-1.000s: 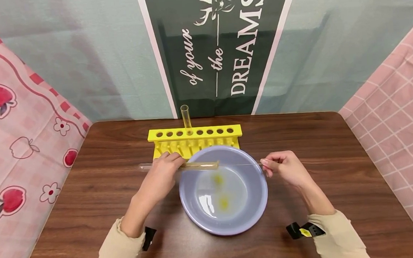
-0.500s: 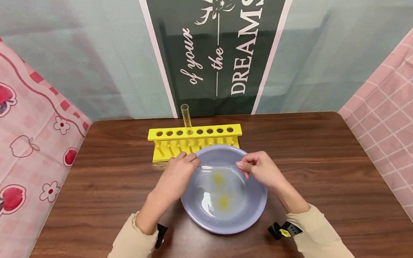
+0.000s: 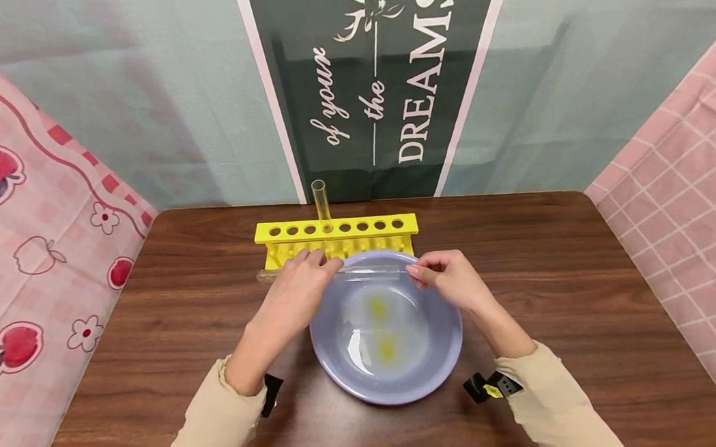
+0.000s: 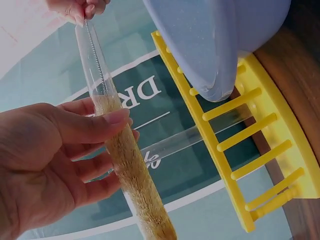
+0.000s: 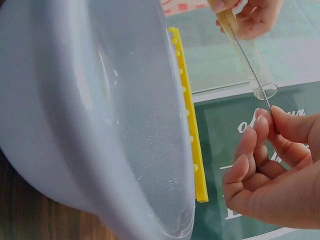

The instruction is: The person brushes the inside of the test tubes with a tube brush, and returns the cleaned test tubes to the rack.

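Observation:
My left hand [image 3: 297,289] grips a clear glass test tube [image 3: 370,273] that lies nearly level over the far side of the lavender basin [image 3: 450,351]. Inside the tube, the left wrist view shows the tan bristles of a test tube brush [image 4: 137,175] filling the closed-end part. Its twisted wire handle [image 5: 247,60] comes out of the tube's mouth. Just beyond that rim, my right hand [image 3: 454,279] pinches the wire's end between thumb and fingers. Water with two yellowish patches shows in the basin.
A yellow test tube rack [image 3: 370,226] stands behind the basin, partly hidden by it. One glass tube [image 3: 321,202] is upright in the rack. The brown wooden table [image 3: 551,259] extends on both sides, with patterned cloths around it.
My right hand has moved left toward the tube's mouth, so less wire shows and the brush sits deeper. My left hand has shifted slightly right and away from me with the tube.

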`<state>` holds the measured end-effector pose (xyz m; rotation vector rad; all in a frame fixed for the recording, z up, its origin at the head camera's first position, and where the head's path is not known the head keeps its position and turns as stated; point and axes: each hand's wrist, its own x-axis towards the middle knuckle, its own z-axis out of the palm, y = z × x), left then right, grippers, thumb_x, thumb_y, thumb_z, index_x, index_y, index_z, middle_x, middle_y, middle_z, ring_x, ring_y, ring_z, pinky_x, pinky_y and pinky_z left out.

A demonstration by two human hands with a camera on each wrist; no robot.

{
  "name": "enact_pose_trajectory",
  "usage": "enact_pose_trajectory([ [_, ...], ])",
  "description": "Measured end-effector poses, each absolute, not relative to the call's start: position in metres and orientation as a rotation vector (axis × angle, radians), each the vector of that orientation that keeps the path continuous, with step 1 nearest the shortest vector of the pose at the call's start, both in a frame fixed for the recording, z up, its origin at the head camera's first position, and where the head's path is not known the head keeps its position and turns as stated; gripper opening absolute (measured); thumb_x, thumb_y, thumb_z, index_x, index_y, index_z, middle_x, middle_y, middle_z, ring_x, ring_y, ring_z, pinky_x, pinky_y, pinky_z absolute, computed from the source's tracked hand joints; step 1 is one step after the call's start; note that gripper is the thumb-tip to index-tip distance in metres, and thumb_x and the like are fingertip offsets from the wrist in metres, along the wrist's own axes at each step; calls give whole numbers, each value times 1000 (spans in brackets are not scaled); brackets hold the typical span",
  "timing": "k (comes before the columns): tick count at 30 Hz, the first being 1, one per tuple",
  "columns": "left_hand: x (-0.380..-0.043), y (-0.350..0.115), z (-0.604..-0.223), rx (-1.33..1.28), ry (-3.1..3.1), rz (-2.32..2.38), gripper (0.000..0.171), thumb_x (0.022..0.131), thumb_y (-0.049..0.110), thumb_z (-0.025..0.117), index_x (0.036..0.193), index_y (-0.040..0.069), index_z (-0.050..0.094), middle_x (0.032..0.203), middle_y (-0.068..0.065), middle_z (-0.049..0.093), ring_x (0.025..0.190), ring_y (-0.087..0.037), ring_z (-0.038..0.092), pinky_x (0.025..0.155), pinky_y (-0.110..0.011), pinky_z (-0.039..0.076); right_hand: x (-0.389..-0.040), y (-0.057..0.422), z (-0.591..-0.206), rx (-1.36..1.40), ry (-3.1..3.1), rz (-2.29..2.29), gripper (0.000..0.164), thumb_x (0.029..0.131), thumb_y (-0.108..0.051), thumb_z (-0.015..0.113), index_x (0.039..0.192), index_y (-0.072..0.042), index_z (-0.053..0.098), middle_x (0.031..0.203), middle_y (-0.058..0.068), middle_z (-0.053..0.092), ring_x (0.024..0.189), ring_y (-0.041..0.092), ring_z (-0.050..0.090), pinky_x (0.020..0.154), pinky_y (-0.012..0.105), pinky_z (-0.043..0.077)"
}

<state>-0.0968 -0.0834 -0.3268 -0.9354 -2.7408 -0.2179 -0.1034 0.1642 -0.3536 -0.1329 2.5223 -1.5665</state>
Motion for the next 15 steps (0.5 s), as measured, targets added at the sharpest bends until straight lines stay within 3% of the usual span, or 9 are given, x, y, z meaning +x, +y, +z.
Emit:
enact_pose_trajectory([
  [10,-100,-82,-325,-924,-2707,-276,27,77,-14,60,93,8,63,76,-7,54,72,-25,51,53,-36,41,-107,167,-351,-89,2541,-1575,16,82,-12,67,79,4,66,61,7,56,62,32,54,58,32,44],
  [15,-100,-81,-325,-911,-2726,-261,24,77,-13,60,91,7,63,75,-7,55,72,-25,51,53,-35,42,-110,170,-352,-134,2420,-1635,17,83,-7,64,78,9,63,61,9,57,57,23,55,61,35,48],
])
